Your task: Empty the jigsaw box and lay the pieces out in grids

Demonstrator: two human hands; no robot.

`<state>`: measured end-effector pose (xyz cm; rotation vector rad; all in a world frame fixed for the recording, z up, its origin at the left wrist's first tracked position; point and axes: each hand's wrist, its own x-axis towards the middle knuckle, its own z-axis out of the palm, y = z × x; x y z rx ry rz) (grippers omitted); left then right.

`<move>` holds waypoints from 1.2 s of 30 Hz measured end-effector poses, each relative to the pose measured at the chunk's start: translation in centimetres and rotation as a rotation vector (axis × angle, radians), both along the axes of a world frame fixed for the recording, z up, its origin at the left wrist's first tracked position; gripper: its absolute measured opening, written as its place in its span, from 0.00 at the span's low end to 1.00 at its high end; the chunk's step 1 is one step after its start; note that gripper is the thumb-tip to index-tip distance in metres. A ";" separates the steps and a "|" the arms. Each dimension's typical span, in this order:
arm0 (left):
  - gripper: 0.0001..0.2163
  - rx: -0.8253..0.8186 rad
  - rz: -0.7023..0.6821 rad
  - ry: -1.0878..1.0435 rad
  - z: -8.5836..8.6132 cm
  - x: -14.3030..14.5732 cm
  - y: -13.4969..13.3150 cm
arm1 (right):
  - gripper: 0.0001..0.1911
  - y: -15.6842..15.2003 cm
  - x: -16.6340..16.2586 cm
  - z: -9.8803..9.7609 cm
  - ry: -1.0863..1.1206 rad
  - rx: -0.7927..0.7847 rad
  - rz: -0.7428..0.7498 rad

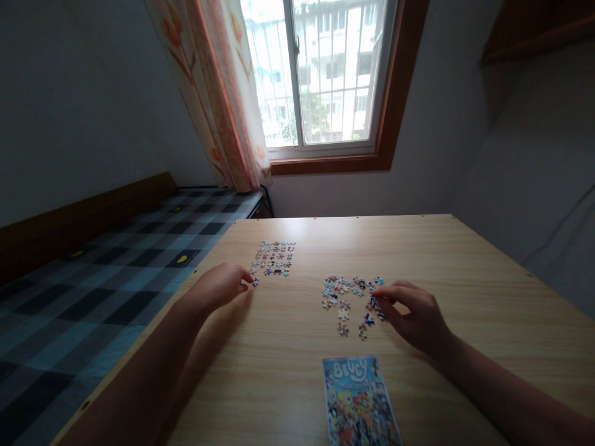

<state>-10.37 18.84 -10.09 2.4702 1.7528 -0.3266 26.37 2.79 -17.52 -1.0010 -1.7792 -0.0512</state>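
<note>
Two clusters of puzzle bits on our table [292,347], and the gap between them is what matters: the loose pile [344,305] sits right of centre, and the neat rows [277,256] lie off to its left and a bit farther from us. Our right hand [416,313] is the nearer one to the pile, thumb and finger almost pinched at its right edge; can't tell if they've got a piece. Our left hand [226,283] is by the rows' near-left corner, fingers curled beside a single piece [255,282], grip unclear. Pile has no obvious long axis, tbh.
</note>
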 end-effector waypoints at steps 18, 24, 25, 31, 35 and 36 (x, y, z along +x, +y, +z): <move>0.19 -0.007 -0.042 0.059 -0.7 0.7 -0.7 | 0.06 0.1 0.0 -0.4 -0.024 -0.036 0.008; 0.18 0.029 -0.045 0.087 -0.9 1.1 -0.8 | 0.06 0.0 0.0 -0.4 -0.047 -0.033 0.017; 0.18 0.032 -0.043 0.090 -0.9 1.1 -0.7 | 0.06 0.0 0.0 -0.5 -0.051 -0.034 0.018; 0.19 0.029 -0.050 0.074 -1.1 1.1 -0.7 | 0.07 -0.1 -0.1 -0.5 -0.080 -0.031 0.037; 0.19 0.039 -0.053 0.041 -1.2 1.1 -0.7 | 0.07 -0.2 -0.2 -0.4 -0.075 -0.039 0.034; 0.19 0.044 -0.044 0.039 -1.1 1.0 -0.7 | 0.07 -0.2 -0.2 -0.4 -0.073 -0.040 0.030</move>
